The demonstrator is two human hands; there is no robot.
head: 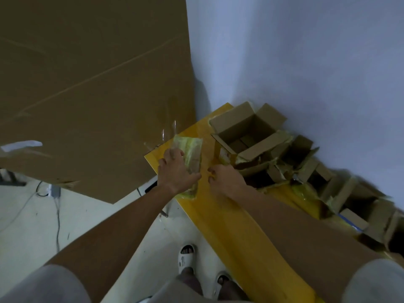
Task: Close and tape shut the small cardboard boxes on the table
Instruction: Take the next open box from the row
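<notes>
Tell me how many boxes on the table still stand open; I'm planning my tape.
At least 3, others may be hidden in the clutter: the big open box at the table's far end, one just right of it by the wall, and one nearer, by the right forearm.

Makeshift packing rm; open cardboard boxes [247, 130] heaped on yellow table [229, 226]; big cardboard sheet [91, 88]; bare walls [306, 51].

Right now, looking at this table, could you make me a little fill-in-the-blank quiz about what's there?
1. The table top is coloured ____.
2. The big cardboard box at the far end has its flaps ____.
3. The taped box is gripped by the person's ____ hand.
4. The right hand rests on the table beside the taped box, to its ____.

Missing words: yellow; open; left; right
</notes>
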